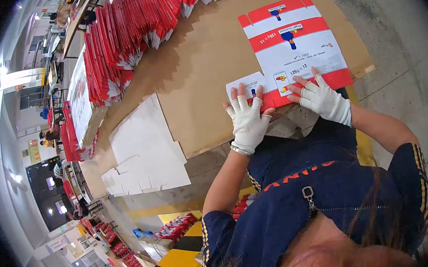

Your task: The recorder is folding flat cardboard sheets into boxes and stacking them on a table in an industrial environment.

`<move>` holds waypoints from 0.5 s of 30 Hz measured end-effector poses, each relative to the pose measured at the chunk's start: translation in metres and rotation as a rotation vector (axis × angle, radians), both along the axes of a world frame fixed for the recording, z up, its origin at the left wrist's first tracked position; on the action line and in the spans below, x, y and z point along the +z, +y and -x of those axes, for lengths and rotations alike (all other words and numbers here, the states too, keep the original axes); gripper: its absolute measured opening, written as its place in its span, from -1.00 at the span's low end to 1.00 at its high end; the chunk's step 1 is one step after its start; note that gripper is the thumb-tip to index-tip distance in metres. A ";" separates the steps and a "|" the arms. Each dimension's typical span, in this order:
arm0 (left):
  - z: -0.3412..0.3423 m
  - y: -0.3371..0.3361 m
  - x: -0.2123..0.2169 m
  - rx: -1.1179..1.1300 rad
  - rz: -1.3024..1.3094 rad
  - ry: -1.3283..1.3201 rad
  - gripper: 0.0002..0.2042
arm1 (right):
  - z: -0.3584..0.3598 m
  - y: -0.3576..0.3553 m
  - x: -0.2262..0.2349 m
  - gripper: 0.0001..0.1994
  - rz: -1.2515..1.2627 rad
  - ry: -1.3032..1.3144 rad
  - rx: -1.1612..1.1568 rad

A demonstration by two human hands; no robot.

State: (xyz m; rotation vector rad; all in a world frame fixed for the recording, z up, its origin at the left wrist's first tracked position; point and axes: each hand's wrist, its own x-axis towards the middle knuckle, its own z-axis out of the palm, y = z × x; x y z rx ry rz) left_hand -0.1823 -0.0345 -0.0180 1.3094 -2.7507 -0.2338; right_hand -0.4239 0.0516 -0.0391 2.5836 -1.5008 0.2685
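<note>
On brown board [207, 88] lies a flat, notched carton [294, 45].

The left hand [250, 122] and right hand [323, 98] partly cover the near edge of the flat carton [296, 50]. The row of red cartons [136, 26] is cut off on its far side. People [48, 137] at left, perhaps seated, are too small to make out.

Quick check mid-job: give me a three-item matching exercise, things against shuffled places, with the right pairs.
1. Flat red-and-white printed cardboard blank
2. Plain white slit cardboard sheet
3. Long row of folded red-and-white cartons

A. Along the far left of the tan table
B. Under the white-gloved left hand and right hand
C. Near edge, left of both hands

Pairs: 1-B; 2-C; 3-A
</note>
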 end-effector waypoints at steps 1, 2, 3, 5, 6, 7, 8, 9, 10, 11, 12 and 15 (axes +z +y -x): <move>0.000 -0.002 -0.001 -0.012 -0.024 0.050 -0.38 | 0.001 -0.001 0.001 -0.55 -0.019 -0.045 0.008; 0.001 -0.005 -0.002 -0.024 -0.047 0.101 -0.38 | 0.002 -0.001 0.002 -0.57 -0.039 -0.089 0.014; 0.004 -0.006 0.000 -0.025 -0.055 0.099 -0.38 | 0.002 -0.002 0.002 -0.57 -0.047 -0.091 0.013; 0.014 -0.011 0.006 0.056 -0.135 0.136 -0.35 | 0.005 -0.004 0.003 -0.57 -0.073 -0.082 0.041; 0.019 -0.017 0.008 0.100 -0.137 0.153 -0.31 | 0.004 -0.005 0.003 -0.57 -0.077 -0.082 0.044; 0.026 -0.027 0.007 0.103 -0.142 0.158 -0.31 | 0.005 -0.006 0.003 -0.58 -0.051 -0.085 0.058; 0.033 -0.041 0.007 0.138 -0.149 0.186 -0.30 | 0.006 -0.005 0.005 -0.58 -0.023 -0.086 0.071; 0.036 -0.054 0.008 0.178 -0.145 0.211 -0.29 | 0.005 -0.005 0.010 -0.58 -0.017 -0.083 0.078; 0.038 -0.068 0.004 0.181 -0.030 0.184 -0.25 | 0.004 -0.003 0.017 -0.58 -0.049 -0.150 0.071; 0.036 -0.069 0.001 0.182 -0.017 0.195 -0.25 | 0.001 0.002 0.025 -0.57 -0.080 -0.216 0.065; 0.037 -0.070 -0.002 0.221 -0.078 0.312 -0.25 | -0.002 0.017 0.030 -0.55 -0.115 -0.323 -0.015; 0.059 -0.031 -0.013 0.244 -0.230 0.765 -0.40 | -0.007 0.076 0.044 -0.54 -0.719 -0.849 -0.494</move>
